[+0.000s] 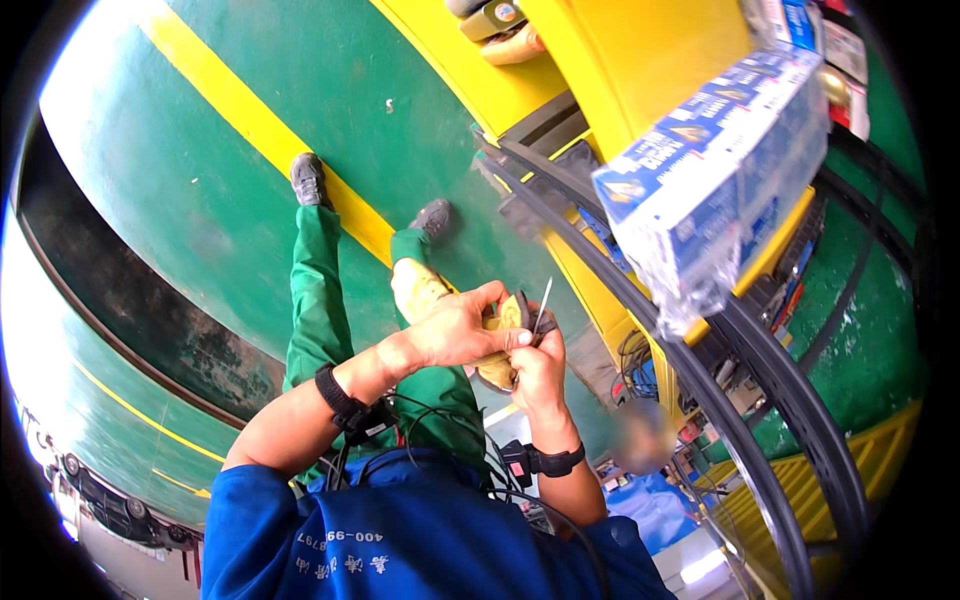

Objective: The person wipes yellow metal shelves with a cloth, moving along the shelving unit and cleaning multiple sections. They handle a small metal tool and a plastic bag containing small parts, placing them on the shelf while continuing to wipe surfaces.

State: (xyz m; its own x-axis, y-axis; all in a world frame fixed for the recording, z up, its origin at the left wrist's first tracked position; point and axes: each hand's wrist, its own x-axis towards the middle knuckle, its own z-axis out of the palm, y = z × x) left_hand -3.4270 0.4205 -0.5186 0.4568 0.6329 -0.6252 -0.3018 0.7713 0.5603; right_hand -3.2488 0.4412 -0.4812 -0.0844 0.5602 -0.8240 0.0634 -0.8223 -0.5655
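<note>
In front of my legs, both hands meet around a yellow-and-dark piece [500, 372] that looks like a work glove or a folded leather part; its exact kind is unclear. My left hand [460, 328] is closed on it, thumb laid across the top. Just to the right, my right hand [541, 372] is closed against its lower right side. A thin, pale metal rod [545, 298] sticks up between the hands; its lower end is hidden by fingers and the piece. Pale yellow material [418, 288] shows beyond my left wrist, over the trouser leg.
On my right stand a yellow cabinet [640, 60], black curved rails [740, 415] and a plastic-wrapped stack of blue-and-white boxes [715, 170]. A person in blue [650, 510] is at lower right. A yellow stripe [235, 90] crosses the green floor; a dark-edged pit [130, 290] lies left.
</note>
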